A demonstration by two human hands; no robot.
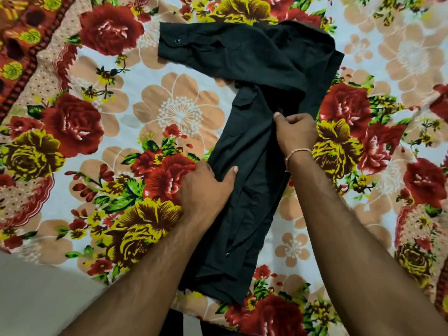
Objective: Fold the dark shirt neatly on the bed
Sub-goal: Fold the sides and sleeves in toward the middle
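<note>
The dark shirt [254, 146] lies on the flowered bedsheet [174, 112], folded lengthwise into a narrow strip that runs from the near edge up to the far middle. One sleeve [194, 44] stretches out to the left at the top, its cuff button showing. My left hand [206, 187] grips the strip's left edge at mid-length, thumb on top of the cloth. My right hand [294, 133] pinches a fold of the fabric on the strip's right side, a little farther up. A thin bracelet sits on that wrist.
The bedsheet with large red, yellow and peach flowers covers nearly the whole view. The bed's near edge [80, 265] runs along the lower left, with pale floor [36, 299] below it. A dark red patterned border [21, 44] lies at the top left.
</note>
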